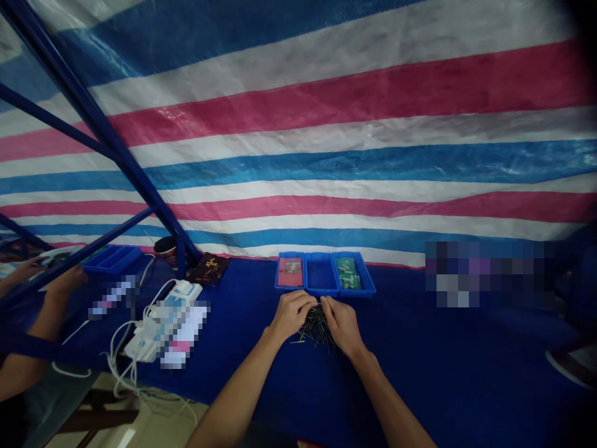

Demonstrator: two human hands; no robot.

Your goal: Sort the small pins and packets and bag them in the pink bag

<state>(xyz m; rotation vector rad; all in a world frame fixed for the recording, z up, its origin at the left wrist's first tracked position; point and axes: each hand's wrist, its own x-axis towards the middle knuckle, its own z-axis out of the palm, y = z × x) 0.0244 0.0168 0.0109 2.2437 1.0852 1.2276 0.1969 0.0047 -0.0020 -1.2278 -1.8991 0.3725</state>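
Between my hands on the blue tabletop lies a heap of thin, dark, stick-like pieces (317, 326), some with yellowish ends. My left hand (290, 316) is at the heap's left side, its fingers curled together and the tips over the back of the pile. On the right side, my right hand (344, 320) has thumb and fingers pinched close to the left fingertips. Whatever the fingertips hold is too small or hidden to make out. Just beyond stand blue trays side by side: a left tray (277, 280) with a pink bottom and small pale pieces, a middle tray (321, 274), and a right tray (368, 280) with green-and-silver pieces.
White power strips (161, 323) with tangled cables lie at left, beside a blurred-out phone-like item (186, 336). Behind are a dark packet (209, 269) and a cup (166, 252). A blue metal frame (135, 180) slants at left; another person's hands (65, 283) work beyond it.
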